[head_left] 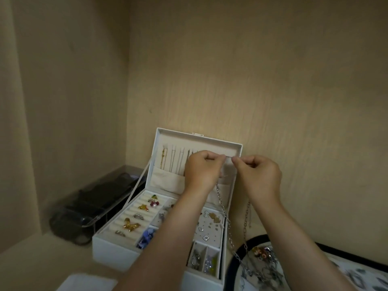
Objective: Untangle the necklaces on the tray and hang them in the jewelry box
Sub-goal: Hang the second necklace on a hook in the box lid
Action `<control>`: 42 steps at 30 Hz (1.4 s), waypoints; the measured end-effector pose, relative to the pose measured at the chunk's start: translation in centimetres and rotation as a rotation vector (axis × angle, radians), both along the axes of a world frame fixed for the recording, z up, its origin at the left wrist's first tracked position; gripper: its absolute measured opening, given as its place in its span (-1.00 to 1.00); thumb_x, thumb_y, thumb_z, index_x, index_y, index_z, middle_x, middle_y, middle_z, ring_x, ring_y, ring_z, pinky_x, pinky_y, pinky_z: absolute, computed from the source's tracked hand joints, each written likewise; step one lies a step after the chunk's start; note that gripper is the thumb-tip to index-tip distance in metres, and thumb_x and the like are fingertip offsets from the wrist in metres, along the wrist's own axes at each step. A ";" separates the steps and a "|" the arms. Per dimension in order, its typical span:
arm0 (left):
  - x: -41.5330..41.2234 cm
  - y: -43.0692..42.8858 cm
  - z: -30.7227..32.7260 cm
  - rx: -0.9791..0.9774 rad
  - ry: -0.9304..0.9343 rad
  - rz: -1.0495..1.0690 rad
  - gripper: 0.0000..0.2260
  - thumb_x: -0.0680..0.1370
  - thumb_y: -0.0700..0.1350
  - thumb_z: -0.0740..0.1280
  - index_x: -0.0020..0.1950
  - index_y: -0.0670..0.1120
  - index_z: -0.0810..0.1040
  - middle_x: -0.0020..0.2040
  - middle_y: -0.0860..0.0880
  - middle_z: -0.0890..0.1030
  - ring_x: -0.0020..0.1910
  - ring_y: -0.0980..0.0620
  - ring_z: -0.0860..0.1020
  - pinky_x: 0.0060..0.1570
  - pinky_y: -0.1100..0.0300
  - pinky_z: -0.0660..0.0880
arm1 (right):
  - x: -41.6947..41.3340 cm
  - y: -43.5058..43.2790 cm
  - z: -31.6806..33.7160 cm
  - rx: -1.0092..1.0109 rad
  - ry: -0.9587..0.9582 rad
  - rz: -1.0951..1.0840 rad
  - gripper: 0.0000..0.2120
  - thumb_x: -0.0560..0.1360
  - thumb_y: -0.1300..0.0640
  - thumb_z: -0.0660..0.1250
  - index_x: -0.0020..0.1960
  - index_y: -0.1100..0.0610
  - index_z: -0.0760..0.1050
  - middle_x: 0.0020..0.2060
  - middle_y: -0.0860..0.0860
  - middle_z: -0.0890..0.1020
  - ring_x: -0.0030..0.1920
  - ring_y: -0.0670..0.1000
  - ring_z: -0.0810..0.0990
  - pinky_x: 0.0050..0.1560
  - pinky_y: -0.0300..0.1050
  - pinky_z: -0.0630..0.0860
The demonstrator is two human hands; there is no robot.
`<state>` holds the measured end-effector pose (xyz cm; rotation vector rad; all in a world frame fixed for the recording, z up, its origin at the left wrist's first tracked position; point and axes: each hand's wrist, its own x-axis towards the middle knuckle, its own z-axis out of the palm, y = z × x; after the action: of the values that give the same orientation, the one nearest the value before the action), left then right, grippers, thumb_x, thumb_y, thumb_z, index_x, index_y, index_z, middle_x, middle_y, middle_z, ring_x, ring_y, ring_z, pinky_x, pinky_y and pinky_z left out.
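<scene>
Silver chain (222, 204) — pinch grip, left hand (202, 171) and right hand (259, 177)

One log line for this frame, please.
left hand: pinches silver chain | right hand: pinches silver chain | silver chain: hangs down over tray | jewelry box: lid open, necklaces hung inside

No legible text, label, brand or number in view. Jewelry box (113, 250): lid and walls plain. Tray (241, 255): dark pattern on its pale face, blurred, no letters made out. Pale sheet (88, 282) at near edge of worktop (42, 267): blurred, nothing readable
</scene>
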<state>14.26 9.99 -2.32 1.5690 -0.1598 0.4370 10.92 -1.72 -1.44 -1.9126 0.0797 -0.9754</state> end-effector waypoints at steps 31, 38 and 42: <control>-2.0 0.7 -0.1 0.263 0.223 -0.264 -0.88 0.58 -0.15 0.38 -0.13 -0.13 0.63 -0.31 -0.04 0.65 -0.34 0.06 0.61 -0.15 0.10 0.64 | -1.9 -1.1 -0.7 -0.093 0.655 0.256 -0.81 0.52 0.14 0.31 -0.18 0.26 0.53 -0.47 0.17 0.58 -0.55 0.08 0.52 -0.46 -0.17 0.46; -3.9 0.6 -1.0 0.378 0.171 -0.279 -0.90 0.58 -0.11 0.36 -0.09 -0.02 0.66 -0.29 0.02 0.66 -0.34 0.13 0.61 -0.25 0.24 0.57 | -2.3 -2.1 -0.4 -0.140 0.740 0.368 -0.75 0.40 0.09 0.53 -0.19 0.29 0.59 -0.57 0.10 0.54 -0.62 -0.01 0.44 -0.53 -0.27 0.36; -4.9 0.8 -1.6 0.495 0.147 -0.224 -0.88 0.58 -0.09 0.34 0.08 -0.02 0.64 -0.17 0.06 0.65 -0.21 0.15 0.61 -0.21 0.31 0.50 | -2.5 -2.9 -0.2 -0.258 0.817 0.430 -0.73 0.43 0.03 0.50 -0.31 0.18 0.56 -0.56 0.04 0.52 -0.55 -0.01 0.44 -0.43 -0.22 0.37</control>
<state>9.31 10.81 -3.88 2.0341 -0.3468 0.1045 8.39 -4.67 -1.60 -2.3256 0.0128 0.1218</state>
